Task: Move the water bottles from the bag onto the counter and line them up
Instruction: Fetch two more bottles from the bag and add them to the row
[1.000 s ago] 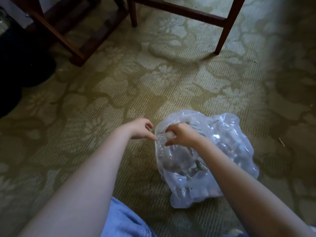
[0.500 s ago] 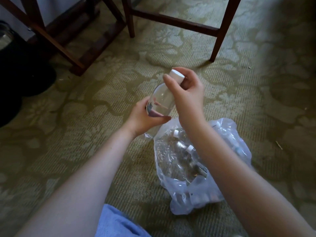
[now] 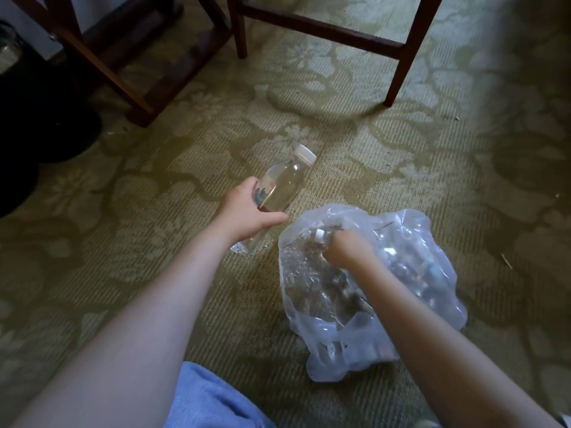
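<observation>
Floor: carpet point(image 3: 401, 156), olive-green, ribbed weave, pale floral pattern.

Top of view: dark wooden chair frame point(image 3: 321, 30), square-section legs and a straight cross rail. A second wooden frame point(image 3: 102, 66) stands top left.

Bag point(image 3: 426, 242): thin translucent plastic, crumpled and glossy, slumped on the carpet right of centre with its mouth open. More bottles point(image 3: 309, 282) show inside as clear, glinting shapes; their number cannot be told.

Blue cloth point(image 3: 210, 400): finely ribbed, at the bottom edge between the forearms.

Water bottle point(image 3: 284, 183): clear plastic, round body with smooth shoulders and a short neck. It sits out of the bag, just left of it and low over the carpet, tilted with its top pointing away and to the right. A coloured label shows partly beside the thumb. Whether the base touches the carpet cannot be told.

Left hand point(image 3: 247, 211): fingers and thumb wrapped round the bottle's lower body.

Right hand point(image 3: 349, 248): inside the bag mouth, fingers curled downward next to a second white cap point(image 3: 319, 234); whether it grips anything cannot be told.

Cap point(image 3: 304, 154): white, ridged, screwed on.
</observation>
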Demonstrator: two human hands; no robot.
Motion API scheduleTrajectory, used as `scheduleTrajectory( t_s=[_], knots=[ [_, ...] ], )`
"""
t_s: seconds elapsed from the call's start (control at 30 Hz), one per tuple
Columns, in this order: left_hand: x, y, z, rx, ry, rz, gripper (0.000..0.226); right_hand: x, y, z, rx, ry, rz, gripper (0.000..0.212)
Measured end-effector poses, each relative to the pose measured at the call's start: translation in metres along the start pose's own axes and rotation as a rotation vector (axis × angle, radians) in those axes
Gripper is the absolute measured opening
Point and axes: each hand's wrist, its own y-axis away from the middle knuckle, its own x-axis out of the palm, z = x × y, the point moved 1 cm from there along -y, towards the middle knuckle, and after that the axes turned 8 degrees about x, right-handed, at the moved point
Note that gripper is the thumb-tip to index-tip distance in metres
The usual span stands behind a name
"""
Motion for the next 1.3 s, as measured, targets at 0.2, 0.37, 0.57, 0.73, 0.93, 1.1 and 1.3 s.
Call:
scheduleTrajectory(
  t_s=[0.2, 0.37, 0.57, 0.73, 0.93, 1.1, 1.3],
  knots=[
    [-0.001, 0.003, -0.002, 0.027, 0.009, 0.056, 0.047, 0.042, -0.008, -0.024, 0.142, -0.066, -0.041, 0.029],
    [0.002, 0.004, 0.002, 0.006, -0.027, 0.074, 0.051, 0.059, -0.012, -0.025, 0.187, -0.186, 0.158, 0.017],
    [0.005, 0.004, 0.005, -0.023, -0.010, 0.110, 0.055, 0.050, -0.008, -0.022, 0.031, -0.289, 0.124, 0.035],
    [0.005, 0.001, 0.003, -0.053, 0.067, 0.040, 0.056, 0.013, 0.001, 0.007, -0.196, -0.435, 0.002, 0.067],
    [-0.007, 0.004, 0.005, -0.076, 0.115, -0.099, 0.061, -0.019, 0.024, 0.033, -0.420, -0.627, 0.006, 0.045],
    [-0.020, 0.009, 0.006, -0.057, 0.294, -0.186, 0.054, -0.069, 0.035, 0.036, -0.460, -0.782, -0.095, 0.048],
    [-0.024, 0.007, -0.003, -0.014, 0.458, -0.363, 0.046, -0.106, 0.047, 0.031, -0.454, -0.965, -0.225, 0.041]
  ],
)
